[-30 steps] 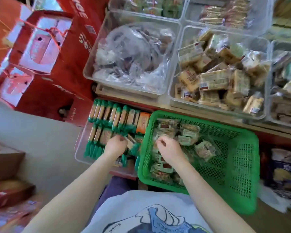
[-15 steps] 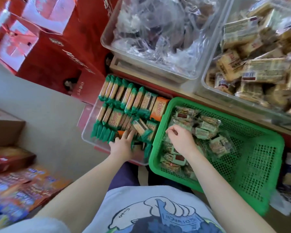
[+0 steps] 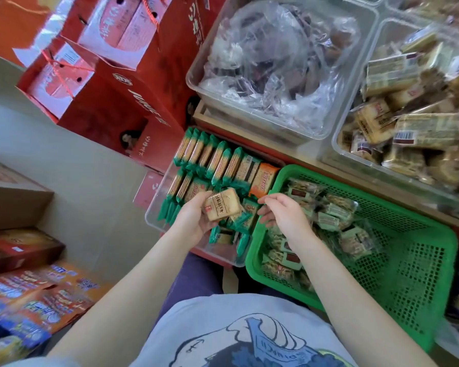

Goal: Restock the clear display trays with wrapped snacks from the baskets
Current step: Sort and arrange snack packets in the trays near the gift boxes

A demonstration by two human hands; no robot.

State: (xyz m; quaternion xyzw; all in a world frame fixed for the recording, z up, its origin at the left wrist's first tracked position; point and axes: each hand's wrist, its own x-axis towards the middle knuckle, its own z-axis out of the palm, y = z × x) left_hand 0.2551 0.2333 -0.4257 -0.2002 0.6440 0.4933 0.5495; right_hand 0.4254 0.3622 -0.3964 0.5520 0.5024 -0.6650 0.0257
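Observation:
My left hand (image 3: pixel 194 221) holds a tan wrapped biscuit pack (image 3: pixel 222 207) above the near part of a clear display tray (image 3: pixel 154 215). That tray holds rows of green-ended cracker packs (image 3: pixel 217 162) standing on edge and one orange pack (image 3: pixel 264 178). My right hand (image 3: pixel 284 215) hovers with fingers apart over the left rim of the green basket (image 3: pixel 414 284), holding nothing. Several green-labelled wrapped snacks (image 3: pixel 331 218) lie in the basket's left half.
Beyond stand a clear tray of crumpled plastic bags (image 3: pixel 276 62) and a clear tray of tan wrapped cakes (image 3: pixel 414 123). Red gift boxes (image 3: pixel 112 75) stack at the left. A cardboard box (image 3: pixel 13 205) and colourful snack bags (image 3: pixel 35 300) lie at my lower left.
My left hand has lifted out of the clear tray with a tan biscuit pack in it. My right hand has risen from the basket's snacks and moved left toward that pack.

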